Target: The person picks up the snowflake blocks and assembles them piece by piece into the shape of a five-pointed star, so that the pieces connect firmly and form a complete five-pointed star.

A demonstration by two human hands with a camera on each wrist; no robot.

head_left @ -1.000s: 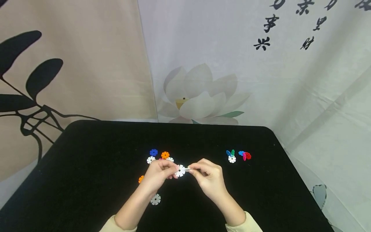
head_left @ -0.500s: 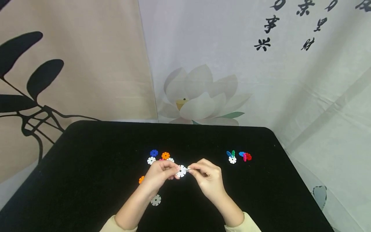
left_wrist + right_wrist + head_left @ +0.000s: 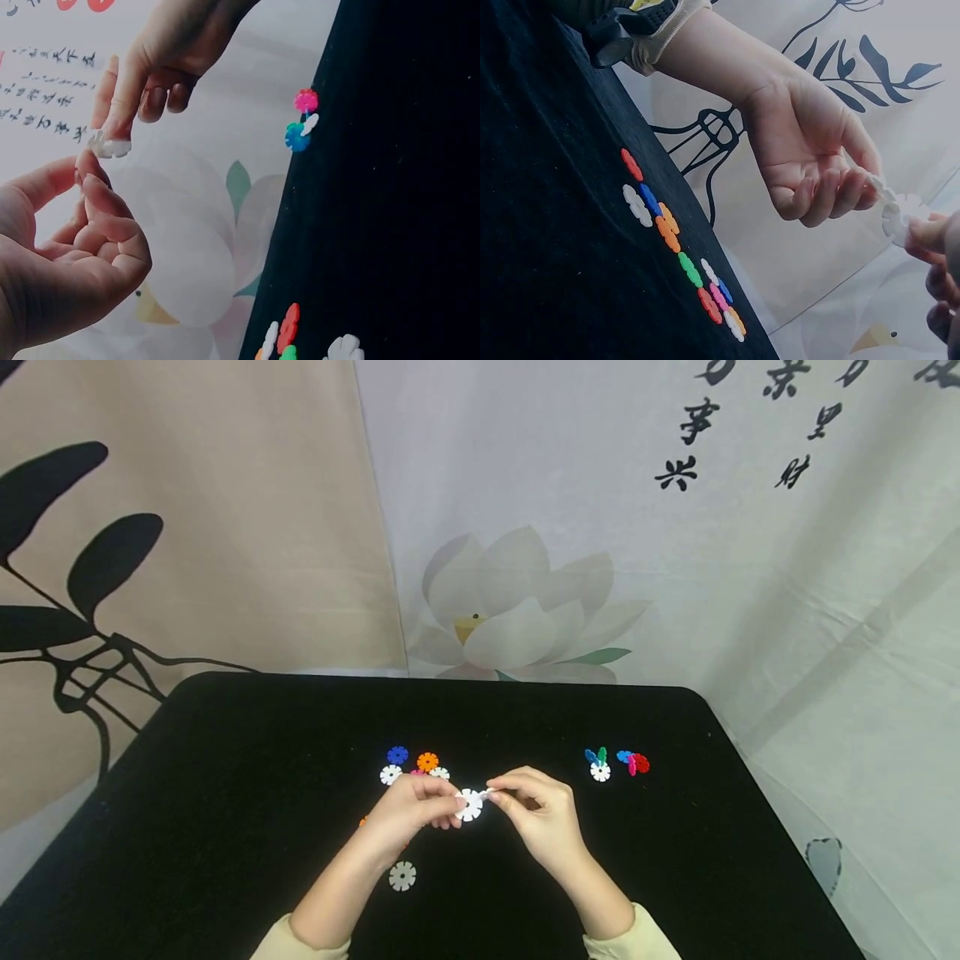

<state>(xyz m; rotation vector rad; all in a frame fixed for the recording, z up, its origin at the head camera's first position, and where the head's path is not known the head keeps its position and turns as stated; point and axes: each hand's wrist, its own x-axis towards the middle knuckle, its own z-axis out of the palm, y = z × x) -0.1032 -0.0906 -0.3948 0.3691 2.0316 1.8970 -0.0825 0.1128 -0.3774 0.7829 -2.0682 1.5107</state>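
Observation:
In the head view my left hand pinches a white slotted disc, a notched snowflake building piece, between thumb and fingers. Facing it, my right hand pinches a second white slotted disc, seen nearly edge-on. The two discs meet at an angle above the table; how deep their slots engage is too small to tell. From the right wrist, the right hand's white disc shows its broad face beside the left hand. The left wrist view shows both hands meeting at the white pieces.
A black-covered table lies beneath. Loose discs, including a blue disc, an orange disc and a white disc, lie around my left arm. Joined clusters sit at right, one with a white disc, another with a red disc.
Both hands stay almost in place. The white disc in my left hand has shifted slightly right and down, and the right hand's disc has tilted a little.

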